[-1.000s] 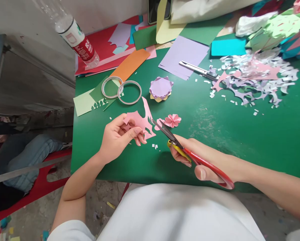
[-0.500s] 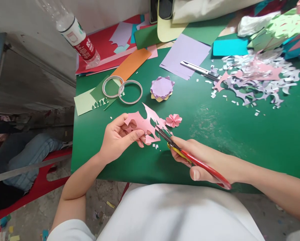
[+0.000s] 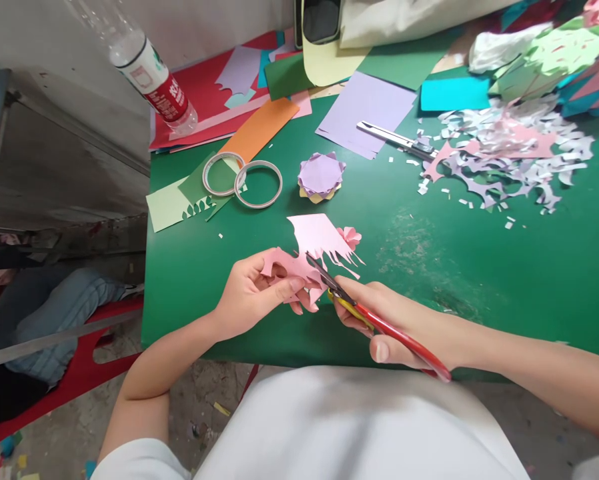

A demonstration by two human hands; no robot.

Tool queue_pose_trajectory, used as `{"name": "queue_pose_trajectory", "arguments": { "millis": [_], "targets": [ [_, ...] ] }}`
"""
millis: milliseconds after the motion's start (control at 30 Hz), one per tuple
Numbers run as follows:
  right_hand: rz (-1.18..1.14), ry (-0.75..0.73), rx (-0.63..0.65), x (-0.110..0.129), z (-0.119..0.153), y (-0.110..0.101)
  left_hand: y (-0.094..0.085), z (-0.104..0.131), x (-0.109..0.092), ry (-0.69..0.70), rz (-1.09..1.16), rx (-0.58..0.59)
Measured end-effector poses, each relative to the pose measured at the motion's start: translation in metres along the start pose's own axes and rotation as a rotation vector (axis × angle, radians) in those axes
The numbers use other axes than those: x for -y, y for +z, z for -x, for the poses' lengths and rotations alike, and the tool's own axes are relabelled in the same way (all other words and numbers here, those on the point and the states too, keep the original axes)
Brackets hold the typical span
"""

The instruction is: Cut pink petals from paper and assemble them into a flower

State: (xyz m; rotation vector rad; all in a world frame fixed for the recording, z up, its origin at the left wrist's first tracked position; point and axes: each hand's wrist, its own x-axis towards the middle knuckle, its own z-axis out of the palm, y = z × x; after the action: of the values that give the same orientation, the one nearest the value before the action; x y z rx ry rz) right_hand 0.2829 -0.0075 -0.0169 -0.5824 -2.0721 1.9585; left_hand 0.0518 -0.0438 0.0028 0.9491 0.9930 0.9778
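Pinched in my left hand (image 3: 259, 290) is a cut-up piece of pink paper (image 3: 289, 264), its edges curved and ragged. My right hand (image 3: 389, 317) grips scissors (image 3: 379, 323) with red and yellow handles, and the dark blades reach to the paper near my left fingers. Just beyond the blades, a fringed pink paper part (image 3: 317, 235) spreads over the table; whether it is still joined to the held piece I cannot tell. A pink paper flower (image 3: 350, 237) lies behind that fringe, partly covered. Farther back sits a purple and yellow paper piece (image 3: 322, 175).
Two tape rolls (image 3: 258, 184) lie left of centre on the green table (image 3: 529, 287). A utility knife (image 3: 394, 138) rests across purple sheets (image 3: 367, 110). Paper scraps (image 3: 519, 150) are heaped at right. A plastic bottle (image 3: 154, 80) stands on red paper at back left.
The pink paper has turned and dropped slightly toward me, and its fringed part now lies spread beyond the blades. My left hand has shifted right and nearer; the scissors have moved slightly left.
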Motion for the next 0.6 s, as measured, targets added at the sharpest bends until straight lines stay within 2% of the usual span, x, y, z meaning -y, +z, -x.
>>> {"name": "queue_pose_trajectory", "arguments": {
  "millis": [133, 367, 533, 600],
  "targets": [
    [0.011, -0.003, -0.001, -0.0005, 0.0000, -0.0003, -0.0009, 0.0015, 0.0020, 0.016, 0.009, 0.000],
    [0.025, -0.047, -0.011, -0.0069, 0.0005, 0.0011, -0.0022, 0.0026, 0.0013, 0.011, -0.098, -0.074],
    [-0.006, -0.019, -0.010, -0.0067, 0.0015, 0.0008, -0.0073, 0.0030, 0.0006, 0.069, -0.109, -0.032],
    [-0.034, 0.005, -0.002, -0.0047, 0.0013, 0.0004, -0.0082, 0.0035, 0.0007, 0.041, -0.093, 0.004]
  ]
}}
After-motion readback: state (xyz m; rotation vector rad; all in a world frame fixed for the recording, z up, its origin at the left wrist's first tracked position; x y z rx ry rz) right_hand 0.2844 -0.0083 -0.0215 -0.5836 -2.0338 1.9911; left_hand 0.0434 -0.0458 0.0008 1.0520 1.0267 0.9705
